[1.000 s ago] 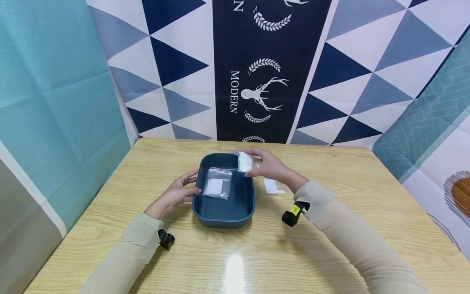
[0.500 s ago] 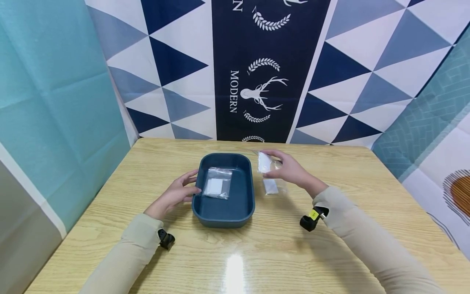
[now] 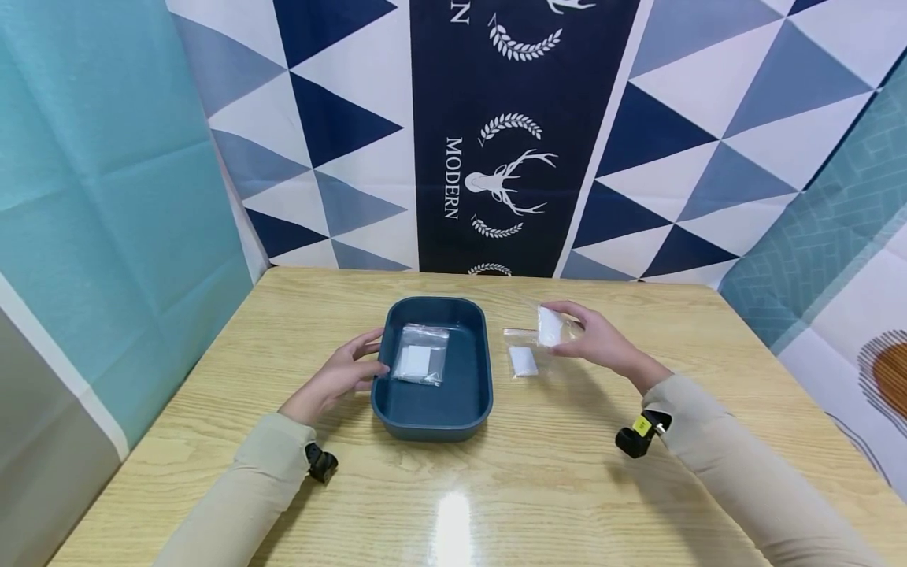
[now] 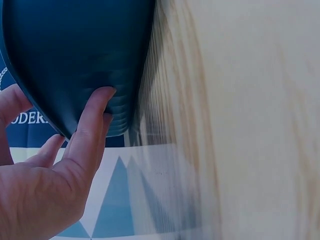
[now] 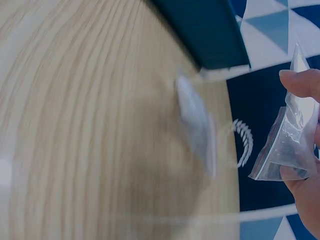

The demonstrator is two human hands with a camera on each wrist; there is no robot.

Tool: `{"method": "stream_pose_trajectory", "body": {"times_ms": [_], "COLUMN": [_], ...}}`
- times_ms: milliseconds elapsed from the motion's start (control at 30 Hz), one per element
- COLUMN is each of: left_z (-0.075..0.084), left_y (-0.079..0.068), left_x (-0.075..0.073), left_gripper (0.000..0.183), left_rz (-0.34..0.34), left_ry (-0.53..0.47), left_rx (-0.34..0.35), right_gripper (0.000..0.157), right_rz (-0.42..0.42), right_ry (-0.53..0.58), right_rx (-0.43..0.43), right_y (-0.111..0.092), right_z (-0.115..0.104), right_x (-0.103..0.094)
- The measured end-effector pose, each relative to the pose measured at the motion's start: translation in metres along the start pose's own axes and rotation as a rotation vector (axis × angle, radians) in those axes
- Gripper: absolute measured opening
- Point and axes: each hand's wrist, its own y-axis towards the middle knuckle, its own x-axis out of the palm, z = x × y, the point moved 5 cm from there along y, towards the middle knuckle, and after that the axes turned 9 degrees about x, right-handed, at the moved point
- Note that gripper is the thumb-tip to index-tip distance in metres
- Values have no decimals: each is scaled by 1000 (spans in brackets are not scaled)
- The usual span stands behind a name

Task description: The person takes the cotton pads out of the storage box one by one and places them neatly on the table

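In the head view, my left hand [image 3: 340, 374] holds the left side of a dark blue box [image 3: 432, 413], thumb at the rim. The left wrist view shows fingers [image 4: 90, 125] against the box's outer wall. Inside the box lies a clear zip bag [image 3: 435, 358] with a white square in it; whether more lie beneath I cannot tell. My right hand [image 3: 602, 342] pinches another small zip bag [image 3: 549, 327] with white contents, raised right of the box. Just below and left of it, a similar zip bag [image 3: 523, 361] lies on the table.
The box and loose bag stand on a wood-grain table [image 3: 425, 504]. A patterned cloth [image 3: 354, 126] hangs behind the far edge, with a teal cloth [image 3: 120, 173] on the left. Small black cameras are strapped to both wrists.
My right hand has moved from over the box's right rim toward the right, with the zip bag in its fingers. The left hand and the box have stayed in place.
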Motion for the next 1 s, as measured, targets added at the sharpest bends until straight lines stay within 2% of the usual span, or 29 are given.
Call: {"method": "stream_pose_trajectory", "body": {"times_ms": [533, 1000], "left_z": [0, -1], "left_y": [-1, 1], "left_x": [0, 0], "left_gripper": [69, 69], "left_rz": [-4, -7], "left_ry": [-3, 1], "left_rx": [9, 1], "right_gripper": [71, 74], "right_rz": [36, -81], "right_ry": [-118, -198], "right_rx": [-30, 36], "right_y": [-3, -5], "right_z": [54, 86], "right_x": [-22, -16]}}
